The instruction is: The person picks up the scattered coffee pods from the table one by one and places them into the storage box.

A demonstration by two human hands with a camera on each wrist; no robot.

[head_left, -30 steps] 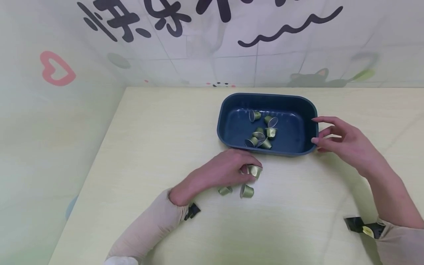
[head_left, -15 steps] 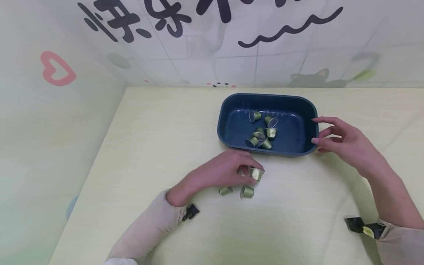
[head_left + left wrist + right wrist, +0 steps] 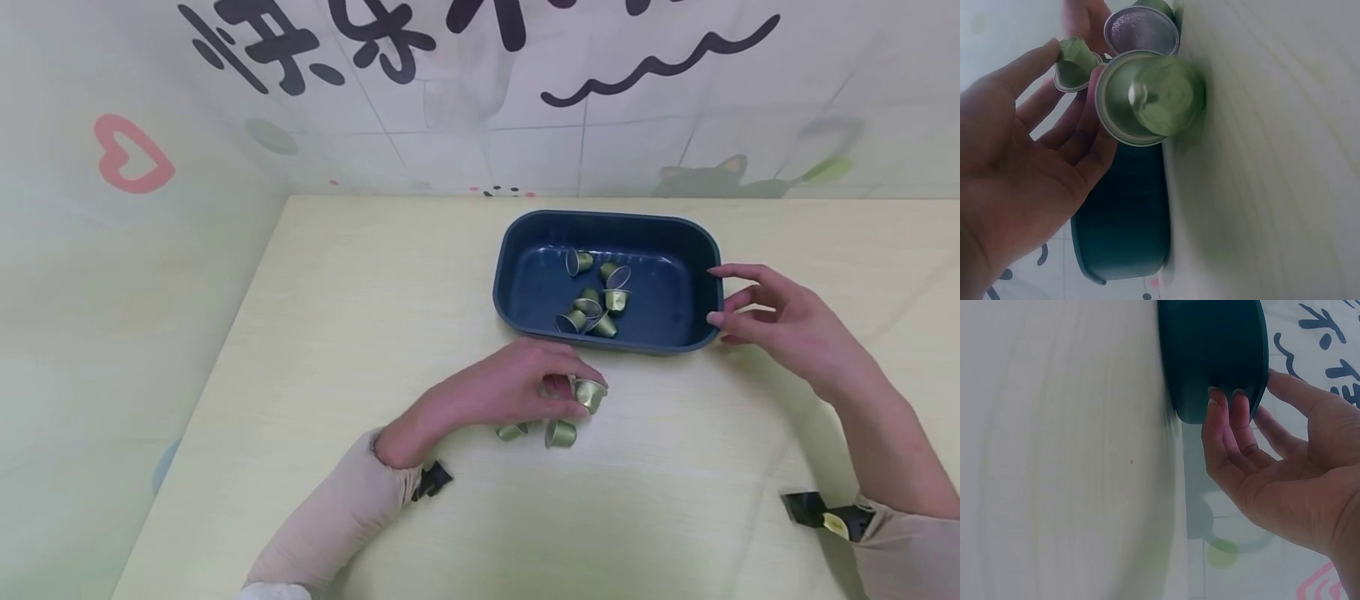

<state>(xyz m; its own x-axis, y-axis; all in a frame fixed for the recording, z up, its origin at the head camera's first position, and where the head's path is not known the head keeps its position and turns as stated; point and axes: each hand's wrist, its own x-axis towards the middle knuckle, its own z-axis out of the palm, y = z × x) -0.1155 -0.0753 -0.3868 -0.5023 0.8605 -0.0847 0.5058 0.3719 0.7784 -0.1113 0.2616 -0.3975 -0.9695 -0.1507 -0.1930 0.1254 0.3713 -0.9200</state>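
Observation:
My left hand (image 3: 517,383) pinches a green coffee capsule (image 3: 590,395) between thumb and fingers, just in front of a dark blue bin (image 3: 678,333). In the left wrist view the pinched capsule (image 3: 1075,65) is at the fingertips, with two more capsules beyond the fingers. Beside that hand on the table lie a green capsule (image 3: 561,433) and a partly covered capsule (image 3: 512,432). My right hand (image 3: 787,325) grips the right end wall of the bin, fingertips over its rim; in the right wrist view, other fingers touch the bin's outside (image 3: 1216,356).
Several green capsules (image 3: 617,300) lie inside the bin, mostly in its left and middle part. The pale wooden table (image 3: 360,292) meets a printed wall (image 3: 465,158) behind the bin. Another wall (image 3: 150,292) borders the table's left side.
The capsule in my left fingertips has shifted slightly to the right and a little towards me. My right hand and the bin stay where they were.

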